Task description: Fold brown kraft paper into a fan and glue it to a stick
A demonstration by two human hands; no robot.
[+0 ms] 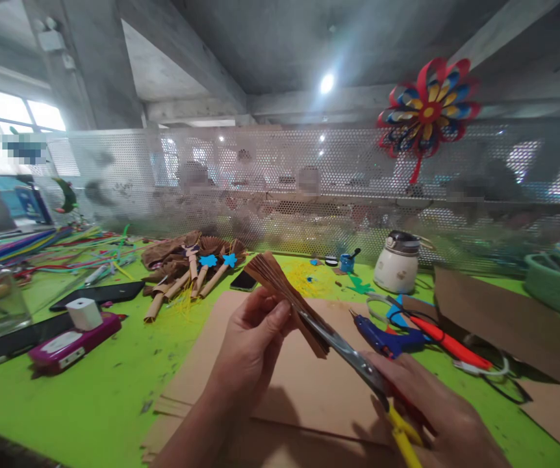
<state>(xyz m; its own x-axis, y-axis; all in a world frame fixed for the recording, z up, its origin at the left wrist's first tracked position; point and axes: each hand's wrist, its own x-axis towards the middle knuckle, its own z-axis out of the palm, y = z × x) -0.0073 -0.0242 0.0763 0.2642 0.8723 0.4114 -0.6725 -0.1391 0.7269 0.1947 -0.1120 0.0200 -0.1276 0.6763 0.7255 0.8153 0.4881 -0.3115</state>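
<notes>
A bundle of pleated brown paper (pixel 273 273) is pinched between the thumb and fingers of my left hand (pixel 255 331). It slants from upper left to lower right, its folds fanning a little at both ends. My right hand (pixel 436 403) is wrapped round the handles of a pair of scissors (pixel 353 357) with yellow and red grips. The metal blades lie along the pleated paper, their tips close to my left thumb. Whether they are cutting into it I cannot tell. Below both hands are stacked brown paper sheets (pixel 309 396).
Finished brown paper pieces with blue shapes (pixel 206 261) lie at the back left. On the right are a blue glue gun (pixel 387 338), a red-orange tool (pixel 450 341) and a white jar (pixel 397 263). A purple power strip (pixel 75 341) sits left. A perforated screen (pixel 270 188) stands behind.
</notes>
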